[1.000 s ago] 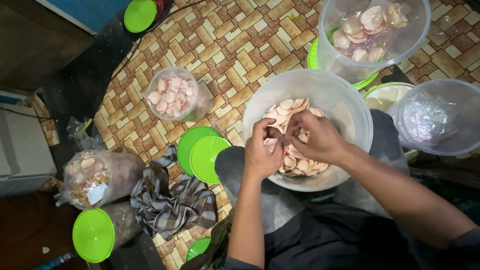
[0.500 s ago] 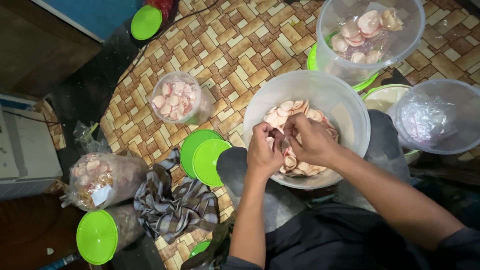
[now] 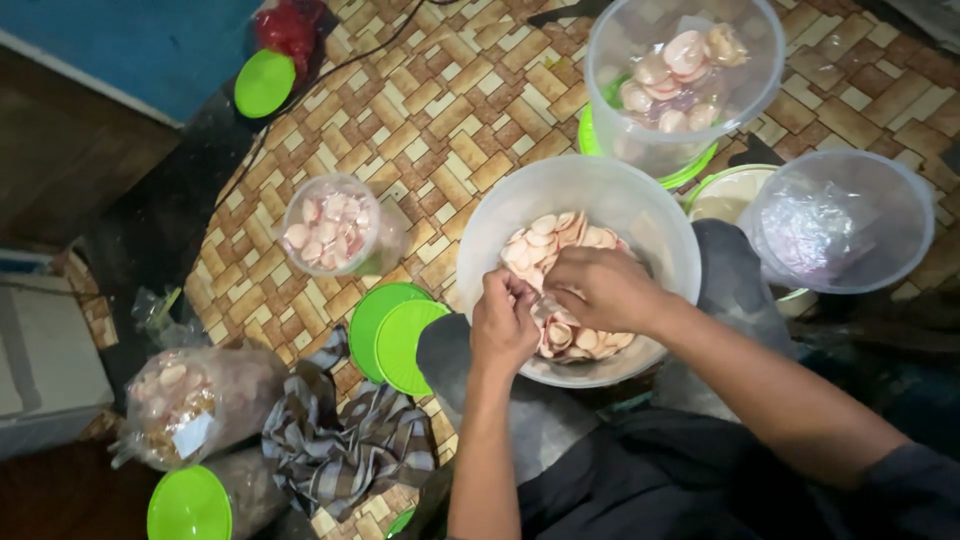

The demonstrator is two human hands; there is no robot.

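Crackers [image 3: 560, 240], thin pale-pink discs, fill translucent plastic bowl [image 3: 500, 230] at centre. Left hand [image 3: 503, 325] & right hand [image 3: 600, 288] both curled inside bowl, pinching crackers. Left of bowl: two green lids [image 3: 395, 330], small tub [image 3: 330, 225], checked cloth [image 3: 350, 450].

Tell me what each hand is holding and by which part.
Both the left hand and right hand are down in the big clear bowl, fingers closed among the pale pink crackers. Which cracker, and where it is gripped, cannot be told.
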